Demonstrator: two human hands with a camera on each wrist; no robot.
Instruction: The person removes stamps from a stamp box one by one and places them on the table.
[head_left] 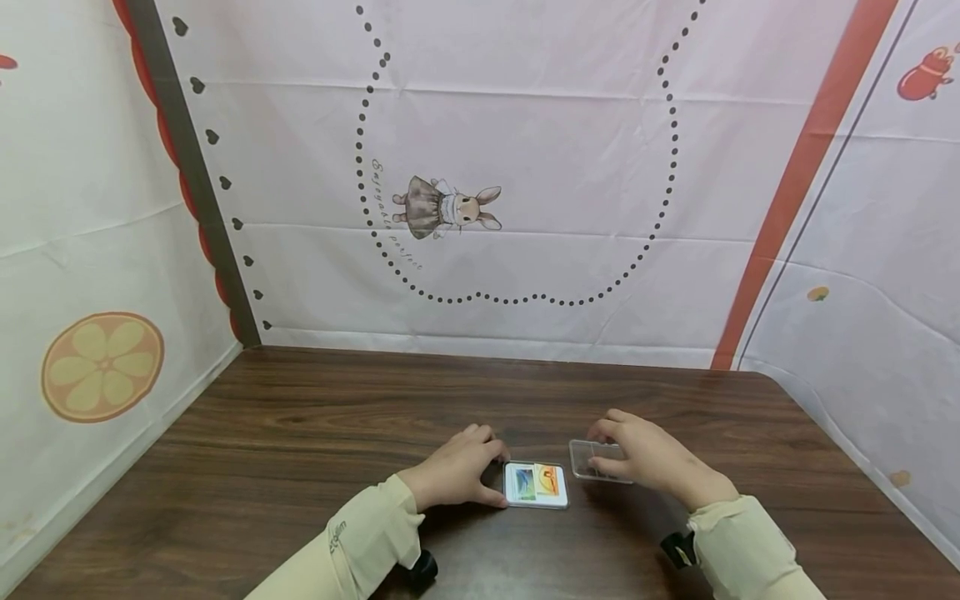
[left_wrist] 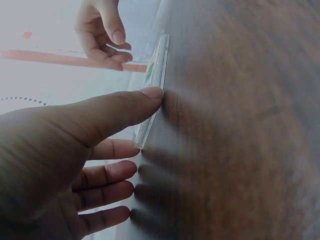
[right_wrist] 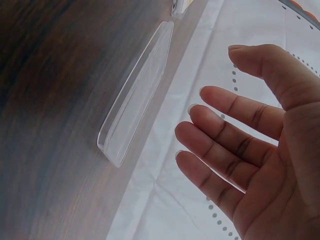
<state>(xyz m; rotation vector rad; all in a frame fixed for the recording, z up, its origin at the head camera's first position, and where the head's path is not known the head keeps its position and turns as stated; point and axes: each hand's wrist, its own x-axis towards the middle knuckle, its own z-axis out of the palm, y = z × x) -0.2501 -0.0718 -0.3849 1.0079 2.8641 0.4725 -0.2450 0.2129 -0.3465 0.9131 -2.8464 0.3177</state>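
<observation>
A small flat clear plastic case [head_left: 536,504] lies on the table with white backing and two colourful stamp-like pictures inside, one blue-green and one orange. My left hand [head_left: 459,468] grips its left end, thumb on the near edge and index finger at the far corner. In the left wrist view that thumb presses the rim of the case [left_wrist: 159,75], and the other fingertips rest on the table. Just right of it lies a clear, see-through plastic lid [right_wrist: 137,95]. Above the lid hovers my right hand [head_left: 648,452], fingers relaxed and apart from it, holding nothing.
The dark wood-grain table [head_left: 360,400] reaches back to a white printed cloth [head_left: 562,167] with a rabbit figure and dotted lines. Similar cloth walls stand at the left and right sides. A dark wrist device [head_left: 678,550] sits at the right cuff.
</observation>
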